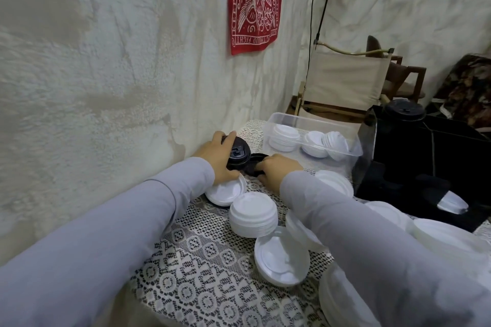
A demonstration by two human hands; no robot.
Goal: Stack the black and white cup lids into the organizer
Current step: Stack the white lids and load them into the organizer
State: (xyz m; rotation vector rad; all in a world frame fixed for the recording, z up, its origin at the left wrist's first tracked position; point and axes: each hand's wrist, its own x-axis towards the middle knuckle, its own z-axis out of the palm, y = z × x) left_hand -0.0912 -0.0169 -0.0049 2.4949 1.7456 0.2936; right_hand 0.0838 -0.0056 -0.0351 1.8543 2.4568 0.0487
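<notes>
Gripping a glossy round stack of black lids (236, 155) beside the rough wall (106, 87), the left hand (219, 164) curls around it. The right hand (277, 171) pinches one black lid (253, 163). White lids (253, 214) crowd the lace cloth (202, 281); the black organizer (425, 156) stands far right.

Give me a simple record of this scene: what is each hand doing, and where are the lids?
left hand: grips a tilted black stack
right hand: holds a black lid beside that stack
white lids: loose and in stacks on the lace cloth
bin: clear, white lids inside
organizer: black, at the right, with black lids on top
</notes>
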